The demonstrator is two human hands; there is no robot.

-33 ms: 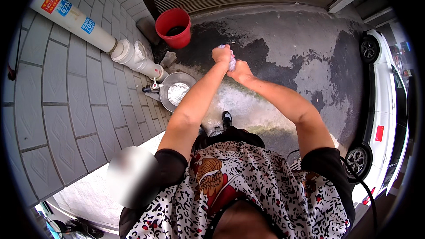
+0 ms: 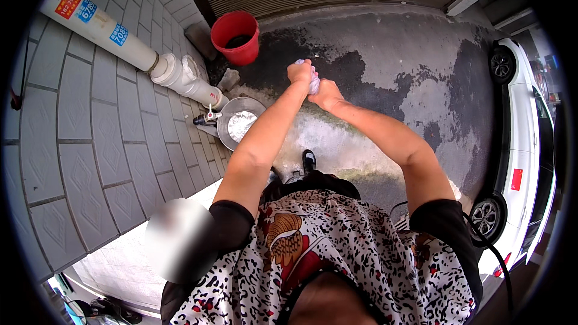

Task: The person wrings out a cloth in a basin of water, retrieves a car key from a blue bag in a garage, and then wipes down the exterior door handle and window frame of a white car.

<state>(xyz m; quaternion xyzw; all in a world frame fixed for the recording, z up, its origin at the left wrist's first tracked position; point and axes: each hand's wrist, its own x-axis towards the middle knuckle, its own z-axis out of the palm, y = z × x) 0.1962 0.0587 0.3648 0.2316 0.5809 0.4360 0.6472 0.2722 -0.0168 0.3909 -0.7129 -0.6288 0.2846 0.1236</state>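
Note:
Both arms are stretched out in front of me over the ground. My left hand (image 2: 298,71) is closed in a fist round one end of a pale lavender cloth (image 2: 314,82). My right hand (image 2: 327,94) grips the other end, a little nearer to me and to the right. Between the two fists a short, bunched and twisted stretch of the cloth shows; the fingers hide the rest. To the left of my forearm stands a round metal basin (image 2: 226,129) with bright water in it. A tap (image 2: 211,115) with a white handle reaches over its rim.
A red bucket (image 2: 244,54) with dark contents stands beyond my hands. White drainpipe (image 2: 135,48) runs along the grey tiled wall (image 2: 78,138) at left. A white car (image 2: 518,150) is parked at right. The concrete ground (image 2: 391,54) has dark wet patches. A ribbed shutter closes the far side.

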